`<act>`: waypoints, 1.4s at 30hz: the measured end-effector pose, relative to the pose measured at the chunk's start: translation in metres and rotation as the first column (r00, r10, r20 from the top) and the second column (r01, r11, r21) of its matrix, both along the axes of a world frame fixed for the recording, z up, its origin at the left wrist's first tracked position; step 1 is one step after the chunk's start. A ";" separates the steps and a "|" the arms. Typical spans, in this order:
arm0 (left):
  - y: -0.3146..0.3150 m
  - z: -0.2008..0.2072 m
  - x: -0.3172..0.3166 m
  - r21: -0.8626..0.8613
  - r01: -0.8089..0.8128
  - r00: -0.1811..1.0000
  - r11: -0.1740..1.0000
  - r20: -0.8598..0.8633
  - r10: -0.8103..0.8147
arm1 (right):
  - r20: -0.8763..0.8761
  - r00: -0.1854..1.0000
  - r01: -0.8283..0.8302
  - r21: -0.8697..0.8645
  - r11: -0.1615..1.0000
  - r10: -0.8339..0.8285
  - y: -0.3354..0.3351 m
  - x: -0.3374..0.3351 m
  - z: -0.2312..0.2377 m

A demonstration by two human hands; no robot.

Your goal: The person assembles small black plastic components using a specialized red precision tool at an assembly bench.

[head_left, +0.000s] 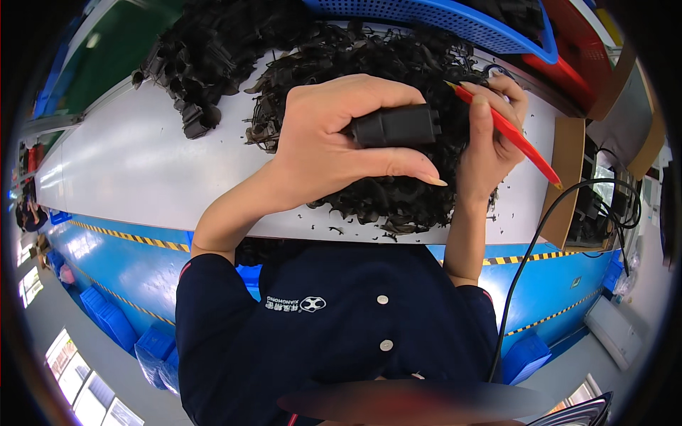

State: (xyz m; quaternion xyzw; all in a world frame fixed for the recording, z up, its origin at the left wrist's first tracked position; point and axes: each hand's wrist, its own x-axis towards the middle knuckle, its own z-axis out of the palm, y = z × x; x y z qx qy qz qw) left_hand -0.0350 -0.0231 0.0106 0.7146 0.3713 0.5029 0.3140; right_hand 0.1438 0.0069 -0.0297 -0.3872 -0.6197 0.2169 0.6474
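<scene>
- White, flat-topped bench (135,163): spans frame centre and left; supports the scraps.
- Curled black plastic-like scraps (391,202): heaped at centre, beneath both hands.
- Left hand (316,138): centre; fingers grip a black cylindrical plastic-like part (399,126) above the scraps, apparently to leave its right end exposed.
- Right hand (489,138): right of centre; fingers closed around a slender red tool (517,139), seemingly for pen-like control.

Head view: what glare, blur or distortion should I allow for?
Head view: fisheye bending toward the picture's edges; glare on the blue floor; a blurred patch low down; the black part in the left hand fairly sharp, its shaded surface hiding detail.
</scene>
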 end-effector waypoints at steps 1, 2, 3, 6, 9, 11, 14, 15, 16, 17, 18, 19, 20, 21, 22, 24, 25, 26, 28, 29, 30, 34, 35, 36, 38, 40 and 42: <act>0.000 0.002 0.000 0.030 0.007 0.999 1.000 -0.045 -0.006 | -0.035 0.999 0.024 0.055 0.998 -0.022 -0.005 -0.001 0.004; 0.000 0.001 0.000 0.027 -0.002 0.999 1.000 -0.045 0.004 | 0.024 0.999 0.034 0.038 0.999 -0.035 -0.010 0.004 0.007; 0.000 0.000 0.001 0.061 0.000 0.999 0.998 -0.044 0.003 | 0.025 0.999 0.024 0.036 0.999 -0.025 -0.012 0.004 0.009; 0.001 0.000 0.003 0.117 0.016 0.998 0.993 -0.068 -0.008 | -0.334 0.879 -0.354 0.017 0.935 0.339 -0.013 0.010 0.005; 0.001 0.000 0.002 0.186 0.008 0.990 0.983 -0.139 0.018 | -0.519 0.707 -0.593 -0.064 0.803 0.480 -0.022 0.009 0.013; 0.003 -0.003 0.004 0.228 -0.003 0.983 0.974 -0.180 0.046 | -0.531 0.685 -0.631 -0.092 0.770 0.498 -0.024 0.006 0.014; 0.007 -0.009 0.005 0.270 -0.017 0.985 0.963 -0.159 0.062 | -0.501 0.694 -0.655 -0.143 0.742 0.517 -0.024 0.005 0.012; 0.008 -0.009 0.005 0.209 0.029 0.988 0.978 -0.152 0.004 | -0.502 0.696 -0.654 -0.145 0.743 0.514 -0.024 0.005 0.012; 0.008 -0.010 0.004 0.149 0.074 0.988 0.986 -0.142 -0.053 | -0.552 0.682 -0.646 -0.148 0.749 0.480 -0.024 0.005 0.012; 0.006 -0.011 0.005 0.148 0.075 0.988 0.986 -0.142 -0.053 | -0.600 0.666 -0.638 -0.151 0.755 0.443 -0.024 0.005 0.012; 0.004 -0.012 0.005 -0.065 0.126 0.992 0.990 0.007 -0.126 | -0.600 0.667 -0.638 -0.151 0.755 0.443 -0.024 0.005 0.012; 0.003 -0.013 0.006 -0.265 0.202 0.973 0.943 0.167 -0.162 | -0.625 0.646 -0.637 -0.125 0.761 0.438 -0.022 0.006 0.010; 0.002 -0.014 0.006 -0.408 0.304 0.926 0.861 0.340 -0.165 | -0.650 0.625 -0.635 -0.099 0.767 0.433 -0.021 0.007 0.009; 0.003 -0.008 0.007 -0.442 0.359 0.883 0.822 0.446 -0.147 | -0.649 0.624 -0.635 -0.098 0.766 0.434 -0.021 0.008 0.008; 0.004 -0.007 0.006 -0.452 0.403 0.844 0.796 0.521 -0.132 | -0.652 0.623 -0.633 -0.097 0.768 0.432 -0.021 0.008 0.008; 0.007 -0.006 0.006 -0.456 0.447 0.799 0.769 0.591 -0.114 | -0.653 0.622 -0.632 -0.095 0.769 0.432 -0.021 0.009 0.007; 0.007 -0.005 0.008 -0.418 0.425 0.799 0.803 0.590 -0.115 | -0.664 0.614 -0.637 -0.097 0.764 0.428 -0.022 0.008 0.007; 0.007 -0.004 0.009 -0.379 0.401 0.799 0.834 0.590 -0.116 | -0.674 0.605 -0.643 -0.098 0.760 0.424 -0.022 0.008 0.007; 0.007 -0.006 0.010 -0.379 0.397 0.792 0.836 0.601 -0.104 | -0.660 0.614 -0.647 -0.107 0.755 0.432 -0.024 0.007 0.008; 0.006 -0.007 0.010 -0.380 0.397 0.785 0.836 0.613 -0.094 | -0.647 0.625 -0.647 -0.116 0.753 0.437 -0.024 0.006 0.009; 0.006 -0.010 0.011 -0.380 0.397 0.783 0.835 0.615 -0.093 | -0.646 0.626 -0.647 -0.118 0.753 0.437 -0.025 0.005 0.010; 0.002 -0.012 0.011 -0.398 0.318 0.824 0.860 0.565 -0.043 | -0.568 0.714 -0.592 -0.178 0.786 0.410 -0.026 0.002 0.011; 0.002 -0.011 0.010 -0.431 0.273 0.867 0.860 0.498 -0.025 | -0.550 0.737 -0.574 -0.201 0.794 0.394 -0.027 0.002 0.011; 0.002 -0.015 0.011 -0.432 0.276 0.866 0.859 0.499 -0.027 | -0.549 0.738 -0.572 -0.202 0.795 0.391 -0.027 0.003 0.011; 0.004 -0.027 0.014 -0.263 0.193 0.900 0.945 0.432 -0.063 | -0.552 0.749 -0.563 -0.238 0.792 0.366 -0.028 0.003 0.012; 0.003 -0.028 0.014 -0.258 0.192 0.912 0.947 0.403 -0.075 | -0.547 0.757 -0.556 -0.249 0.793 0.358 -0.027 0.004 0.013; 0.001 -0.025 0.013 -0.252 0.191 0.924 0.949 0.372 -0.087 | -0.542 0.764 -0.548 -0.260 0.795 0.350 -0.026 0.005 0.013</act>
